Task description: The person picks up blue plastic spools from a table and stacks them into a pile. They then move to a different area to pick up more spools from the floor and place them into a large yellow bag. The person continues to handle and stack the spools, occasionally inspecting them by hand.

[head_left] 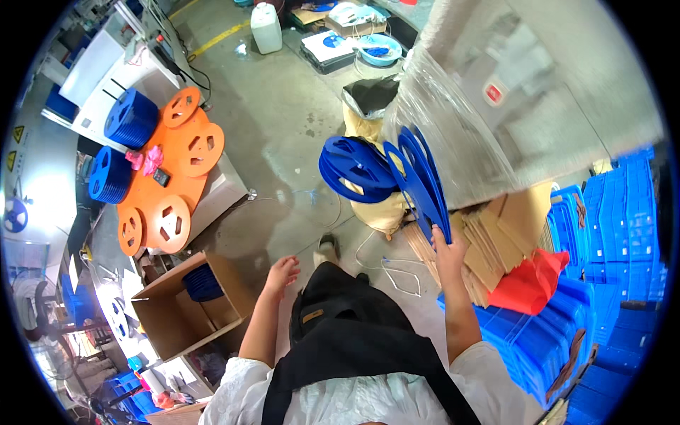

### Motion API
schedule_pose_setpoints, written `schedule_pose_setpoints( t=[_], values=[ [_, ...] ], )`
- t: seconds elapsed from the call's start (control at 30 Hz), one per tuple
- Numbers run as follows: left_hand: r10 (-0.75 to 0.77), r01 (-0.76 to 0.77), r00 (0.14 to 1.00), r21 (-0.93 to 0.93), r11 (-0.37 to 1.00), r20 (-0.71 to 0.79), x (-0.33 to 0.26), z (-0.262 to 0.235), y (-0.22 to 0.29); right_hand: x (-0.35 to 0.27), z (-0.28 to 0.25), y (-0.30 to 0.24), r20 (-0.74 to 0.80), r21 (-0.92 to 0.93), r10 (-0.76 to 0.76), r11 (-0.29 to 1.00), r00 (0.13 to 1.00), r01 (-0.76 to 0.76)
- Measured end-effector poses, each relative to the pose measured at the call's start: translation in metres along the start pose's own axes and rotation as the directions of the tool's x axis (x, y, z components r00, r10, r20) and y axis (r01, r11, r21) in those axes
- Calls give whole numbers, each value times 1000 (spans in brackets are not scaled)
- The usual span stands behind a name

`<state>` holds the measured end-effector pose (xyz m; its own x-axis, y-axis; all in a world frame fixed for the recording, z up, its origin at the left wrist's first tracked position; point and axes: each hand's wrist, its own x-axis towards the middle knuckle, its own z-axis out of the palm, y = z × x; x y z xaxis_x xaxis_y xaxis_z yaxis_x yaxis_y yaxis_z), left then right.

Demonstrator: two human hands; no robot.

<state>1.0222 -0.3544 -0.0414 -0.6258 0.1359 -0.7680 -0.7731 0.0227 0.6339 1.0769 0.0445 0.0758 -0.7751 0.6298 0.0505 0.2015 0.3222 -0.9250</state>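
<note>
Head view looked down over a dark apron to a concrete floor [283,120]. The right hand [448,249] was raised at the right, its fingers closed on the lower edge of a few flat blue reels [419,180] held on edge and fanned together, leaning against a tall pallet load wrapped in clear film [453,134]. Just left of those, a stack of blue reels [354,168] sat on a tan sack [382,212]. Flattened cardboard sheets [489,241] lay near the right wrist, with a red bag [528,280] beside them and blue plastic crates [609,234] stacked further right.

The left hand [282,271] hung free over the floor, fingers loosely spread and holding nothing. Below and left of it stood an open cardboard box [177,312] with blue reels [202,282] inside. Far left, a table carried flat orange reels [166,184] and two stacks of blue reels [131,117]. A white jerrycan [265,28] stood at the far side of the floor.
</note>
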Motion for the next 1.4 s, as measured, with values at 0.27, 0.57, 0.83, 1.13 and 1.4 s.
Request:
schedule_pose_setpoints(
  t=[0.27, 0.57, 0.83, 1.13, 1.4],
  values=[
    [-190, 98, 961, -397, 913, -200, 341, 72, 59, 84, 170, 16, 432, -345, -86, 904, 898, 252],
    [-84, 182, 945, -294, 938, 316, 295, 218, 149, 204, 203, 119, 342, -760, 379, 649, 860, 16],
    [25, 12, 994, -332, 943, 107, 323, 237, 136, 253, 233, 86, 512, -462, -77, 815, 856, 349],
    [192, 23, 900, 482, 876, -392, 416, 231, 96, 237, 240, 92, 649, -626, -81, 508, 756, 591],
    [-18, 159, 950, 432, 888, -312, 463, 236, 84, 215, 251, 94, 668, -604, -37, 556, 743, 571]
  ],
)
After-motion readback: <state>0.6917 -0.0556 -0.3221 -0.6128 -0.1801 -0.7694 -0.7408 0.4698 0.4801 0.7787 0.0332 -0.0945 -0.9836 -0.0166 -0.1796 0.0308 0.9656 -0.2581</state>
